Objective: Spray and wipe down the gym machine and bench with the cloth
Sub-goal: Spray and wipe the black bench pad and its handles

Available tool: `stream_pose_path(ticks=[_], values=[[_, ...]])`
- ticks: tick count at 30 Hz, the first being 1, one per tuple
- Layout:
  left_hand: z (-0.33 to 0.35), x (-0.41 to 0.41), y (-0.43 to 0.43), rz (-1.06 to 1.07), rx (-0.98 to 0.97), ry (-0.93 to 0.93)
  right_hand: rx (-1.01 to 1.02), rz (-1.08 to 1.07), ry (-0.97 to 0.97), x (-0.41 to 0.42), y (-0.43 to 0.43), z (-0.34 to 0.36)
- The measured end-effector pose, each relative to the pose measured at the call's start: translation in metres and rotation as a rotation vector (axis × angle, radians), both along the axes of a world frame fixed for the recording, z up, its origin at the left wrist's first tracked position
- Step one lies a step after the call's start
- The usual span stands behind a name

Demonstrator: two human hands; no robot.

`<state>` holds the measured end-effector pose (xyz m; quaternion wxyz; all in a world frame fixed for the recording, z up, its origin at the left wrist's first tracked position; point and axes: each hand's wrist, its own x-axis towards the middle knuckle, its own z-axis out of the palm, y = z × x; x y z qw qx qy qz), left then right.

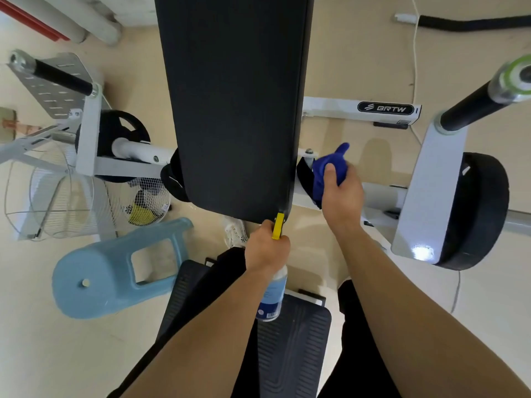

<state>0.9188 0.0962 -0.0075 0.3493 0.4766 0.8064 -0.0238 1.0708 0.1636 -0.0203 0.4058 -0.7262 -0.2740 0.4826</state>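
Note:
A long black padded bench [235, 104] runs up the middle of the head view. My left hand [265, 248] grips a spray bottle [271, 294] with a yellow nozzle, just below the pad's near right corner. My right hand [340, 191] holds a bunched blue cloth [330, 168] against the machine's frame, right of the pad's edge. The white machine frame [359, 110] carries a BRTW label. Black-gripped handles stick out at the left [63, 76] and right [471, 107].
A light blue plastic stool [97, 271] lies on its side at the lower left. A wire fan guard [57, 196] stands left of it. Black weight plates hang at the left [115, 136] and right [479, 211]. A ridged black footplate [293, 340] lies below my arms.

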Motion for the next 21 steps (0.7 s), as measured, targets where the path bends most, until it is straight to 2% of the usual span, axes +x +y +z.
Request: stream_pose_path(ticks=[2,5,8,11,13,15,16,18,21], values=[[-0.002,-0.005,-0.001,0.042,-0.012,0.010,0.060,0.029,0.008,-0.009,0.014,-0.003],[-0.001,-0.014,0.005,-0.023,-0.010,-0.001,0.071,0.190,-0.048,-0.036,0.029,-0.022],[0.005,-0.027,0.021,-0.127,0.032,-0.039,-0.103,0.360,-0.267,-0.075,0.014,-0.040],[0.012,-0.046,0.045,-0.139,0.108,-0.034,-0.264,0.387,-0.314,-0.105,-0.031,-0.050],[0.018,-0.057,0.061,-0.146,0.142,-0.009,-0.402,0.480,-0.226,-0.116,-0.069,-0.066],[0.025,-0.065,0.079,-0.185,0.147,-0.005,-0.529,0.661,-0.041,-0.128,-0.093,-0.083],[0.028,-0.068,0.087,-0.214,0.149,0.001,-0.558,0.663,0.062,-0.131,-0.094,-0.084],[0.032,-0.073,0.101,-0.239,0.163,-0.005,-0.575,0.385,0.183,-0.135,-0.082,-0.080],[0.038,-0.078,0.115,-0.246,0.165,-0.038,-0.600,-0.007,0.064,-0.127,-0.046,-0.058]])
